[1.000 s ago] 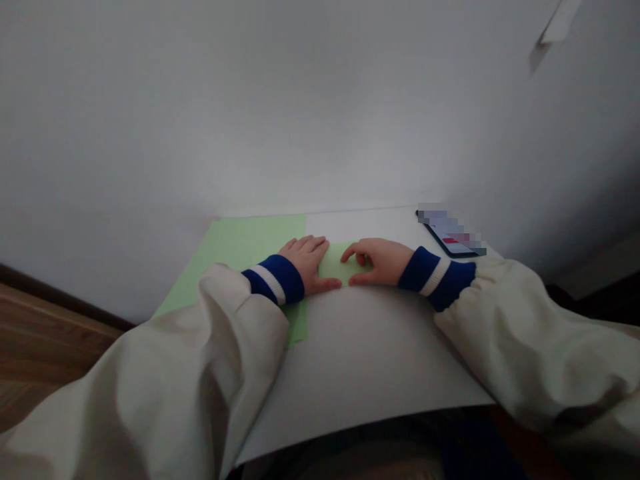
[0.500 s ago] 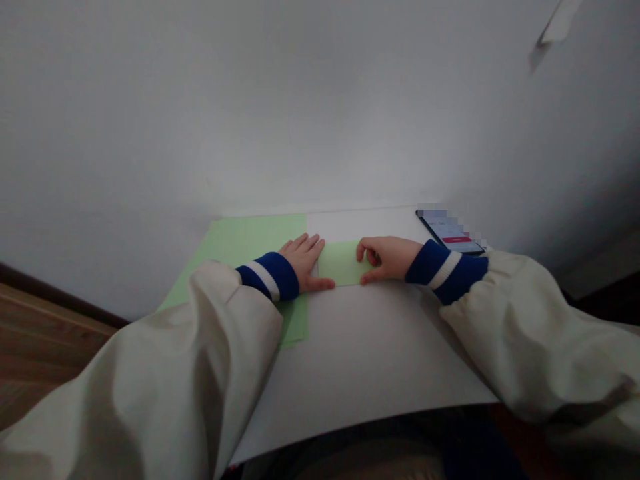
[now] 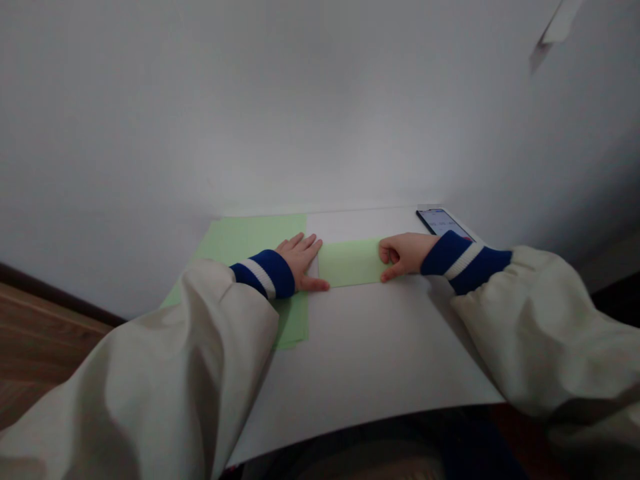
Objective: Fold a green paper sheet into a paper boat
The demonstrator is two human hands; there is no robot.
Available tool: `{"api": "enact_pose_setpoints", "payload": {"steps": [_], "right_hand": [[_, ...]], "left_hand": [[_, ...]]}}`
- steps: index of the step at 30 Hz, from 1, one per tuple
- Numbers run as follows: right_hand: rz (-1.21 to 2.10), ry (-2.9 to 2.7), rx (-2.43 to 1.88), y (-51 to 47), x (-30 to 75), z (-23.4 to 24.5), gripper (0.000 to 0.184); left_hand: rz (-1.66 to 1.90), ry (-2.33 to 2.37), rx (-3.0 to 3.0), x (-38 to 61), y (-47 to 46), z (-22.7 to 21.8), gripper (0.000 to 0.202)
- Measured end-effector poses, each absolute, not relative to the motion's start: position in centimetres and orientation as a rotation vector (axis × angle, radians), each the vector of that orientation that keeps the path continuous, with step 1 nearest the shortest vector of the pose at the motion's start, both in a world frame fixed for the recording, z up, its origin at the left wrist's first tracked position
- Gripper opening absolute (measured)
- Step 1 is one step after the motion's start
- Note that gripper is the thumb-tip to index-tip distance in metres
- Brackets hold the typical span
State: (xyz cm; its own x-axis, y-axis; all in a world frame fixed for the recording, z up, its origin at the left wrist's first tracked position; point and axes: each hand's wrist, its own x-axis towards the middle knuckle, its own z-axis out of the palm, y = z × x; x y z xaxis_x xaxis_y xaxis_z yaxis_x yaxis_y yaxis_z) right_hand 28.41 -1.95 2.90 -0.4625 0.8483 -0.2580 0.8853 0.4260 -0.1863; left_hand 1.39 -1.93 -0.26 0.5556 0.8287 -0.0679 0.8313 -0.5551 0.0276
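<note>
Left hand: the left hand lies flat and spread, palm down, its fingers on the green paper and its thumb along the lower edge of the green strip.

Right hand: the right hand is curled, with its fingertips and thumb at the right end of the green strip; whether it pinches the paper, I cannot tell.

Paper: the green paper lies under the left hand, and the green strip lies between the hands, both partly covered by the white sheet.

Surface: the white sheet has a curved front edge, and a phone lies at its far right corner, screen up, just beyond the right hand.

Sleeves: cream sleeves end in blue cuffs with a white stripe.

Room: a pale wall rises behind, with a paper scrap stuck high up; a wooden floor shows at lower left.
</note>
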Motion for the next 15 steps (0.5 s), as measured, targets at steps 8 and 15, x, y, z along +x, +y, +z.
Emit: {"api": "enact_pose_setpoints", "payload": {"steps": [8,15], "right_hand": [[-0.442,2.458,1.571,-2.2,29.0,3.4,0.036],[-0.469,2.435,1.582,-1.9,29.8,3.0,0.038]], "left_hand": [[-0.134,1.43,2.706,1.3,-1.7,-0.3,0.108],[-0.136,1.389,2.701,0.9,-1.2,-0.8,0.104]]}}
